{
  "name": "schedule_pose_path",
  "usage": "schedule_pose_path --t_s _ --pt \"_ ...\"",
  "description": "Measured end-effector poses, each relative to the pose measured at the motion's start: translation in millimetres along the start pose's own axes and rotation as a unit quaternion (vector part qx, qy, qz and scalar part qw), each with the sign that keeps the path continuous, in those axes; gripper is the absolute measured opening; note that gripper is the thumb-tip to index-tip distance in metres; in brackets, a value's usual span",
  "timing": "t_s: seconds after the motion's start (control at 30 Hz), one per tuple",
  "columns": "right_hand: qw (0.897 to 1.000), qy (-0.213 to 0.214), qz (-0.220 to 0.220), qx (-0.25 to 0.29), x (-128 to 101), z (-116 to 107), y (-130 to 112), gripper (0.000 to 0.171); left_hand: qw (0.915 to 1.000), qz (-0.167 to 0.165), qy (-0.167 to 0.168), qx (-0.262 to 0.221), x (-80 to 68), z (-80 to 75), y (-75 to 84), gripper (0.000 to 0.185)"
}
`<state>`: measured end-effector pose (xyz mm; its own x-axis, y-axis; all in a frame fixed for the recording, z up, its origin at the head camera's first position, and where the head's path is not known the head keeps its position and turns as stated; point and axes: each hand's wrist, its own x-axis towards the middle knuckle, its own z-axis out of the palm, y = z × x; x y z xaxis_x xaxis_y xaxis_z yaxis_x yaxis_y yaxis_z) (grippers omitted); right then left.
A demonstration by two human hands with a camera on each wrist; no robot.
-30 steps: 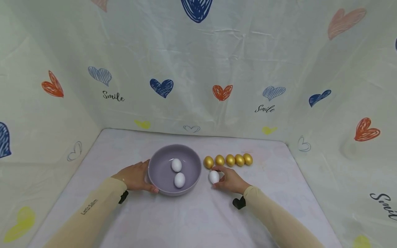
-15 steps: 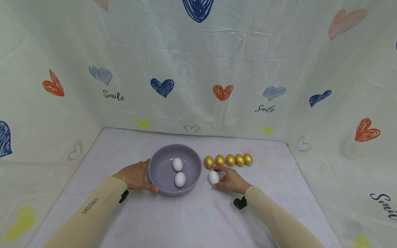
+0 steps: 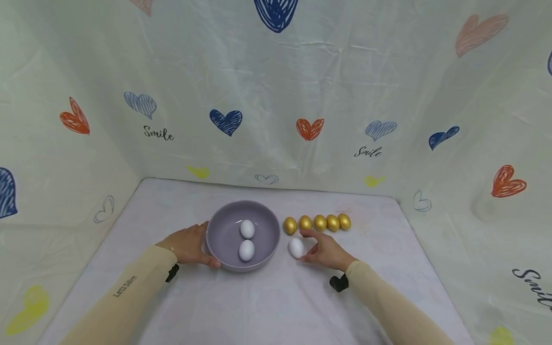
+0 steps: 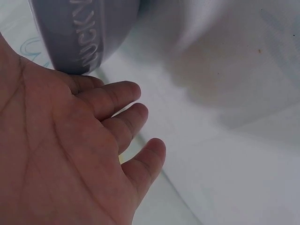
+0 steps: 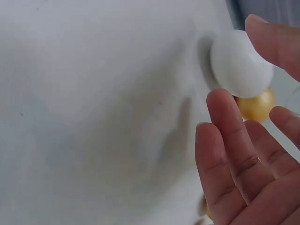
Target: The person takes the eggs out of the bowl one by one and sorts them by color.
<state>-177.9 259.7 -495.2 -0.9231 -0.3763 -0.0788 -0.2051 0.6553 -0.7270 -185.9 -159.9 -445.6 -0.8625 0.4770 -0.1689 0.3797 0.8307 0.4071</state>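
A lilac bowl (image 3: 222,235) stands mid-table with two white eggs (image 3: 247,239) inside. My left hand (image 3: 189,244) rests against the bowl's left wall, fingers loosely extended; the left wrist view shows that hand (image 4: 70,154) beside the bowl (image 4: 84,33). A third white egg (image 3: 295,247) lies on the table just right of the bowl. My right hand (image 3: 308,247) is spread around it from the right, fingers straight, at most brushing the egg (image 5: 240,64). Several gold eggs (image 3: 319,223) sit in a row behind the right hand; one gold egg (image 5: 255,105) shows past my fingers.
The white table (image 3: 276,306) is walled on three sides by a cloth backdrop (image 3: 276,96) printed with hearts. Bare tabletop stretches in front of the bowl and at the far left and right.
My right hand has let go of the white egg and spread its fingers, drawing slightly right. The nearer egg in the bowl shifted a little left. The left hand stayed put.
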Motion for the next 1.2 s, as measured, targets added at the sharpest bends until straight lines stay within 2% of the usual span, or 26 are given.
schedule_pose_path --t_s 0.2,0.4,0.6,0.77,0.9,1.03,1.2 --pt "0.999 0.018 -0.011 -0.03 5 -18 -17 0.074 0.9999 0.006 0.007 -0.005 -1.2 -1.5 -1.0 0.124" --pt "0.998 0.017 -0.044 -0.046 21 -21 -57 0.065 1.0 0.003 0.003 -0.009 -3.6 -3.0 -1.3 0.123" --pt "0.995 -0.03 -0.079 -0.052 40 -3 -101 0.062 1.0 0.002 0.003 -0.008 -5.3 -3.9 -0.9 0.122" --pt "0.988 -0.069 -0.094 -0.099 54 19 -124 0.057 1.0 -0.001 -0.001 -0.008 -4.1 -2.9 -1.2 0.124" --pt "0.984 -0.087 -0.091 -0.125 61 33 -134 0.053 0.9999 -0.004 -0.006 -0.01 -2.7 -2.2 -0.4 0.126" --pt "0.981 -0.085 -0.085 -0.155 66 46 -139 0.052 1.0 0.0 -0.005 -0.007 -1.7 -2.4 1.1 0.126" --pt "0.969 -0.094 -0.089 -0.211 73 59 -138 0.05 1.0 0.005 -0.005 -0.006 -1.1 -3.0 3.3 0.125"
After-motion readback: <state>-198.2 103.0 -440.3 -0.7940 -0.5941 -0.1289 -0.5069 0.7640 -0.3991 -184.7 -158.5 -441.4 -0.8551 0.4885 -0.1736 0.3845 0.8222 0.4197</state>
